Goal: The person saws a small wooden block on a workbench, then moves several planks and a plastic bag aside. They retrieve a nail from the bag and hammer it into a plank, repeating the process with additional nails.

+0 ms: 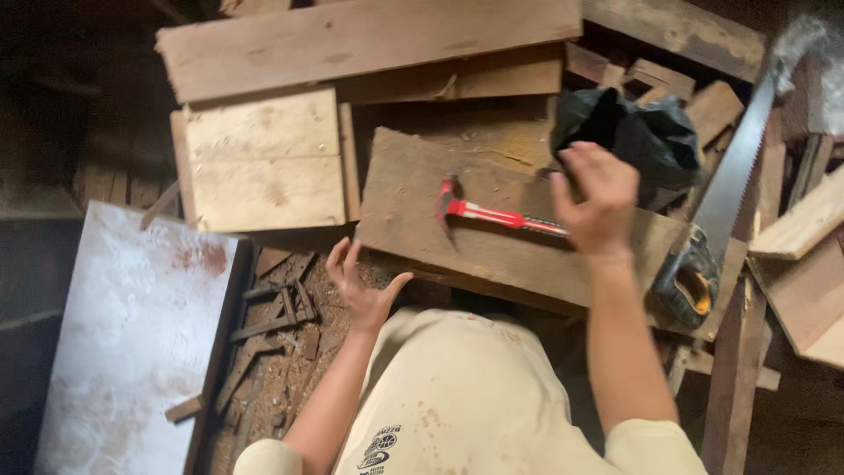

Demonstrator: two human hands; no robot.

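Red claw hammer lies on a worn plank. Right hand hovers over its handle, fingers spread, gripping nothing. Left hand is open too, empty, by the plank's edge.

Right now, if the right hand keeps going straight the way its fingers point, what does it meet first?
Most likely the black plastic bag. The right hand hovers open above the red hammer's handle, fingers aimed up the picture at the bag's near edge. How high the hand is cannot be judged from this one view.
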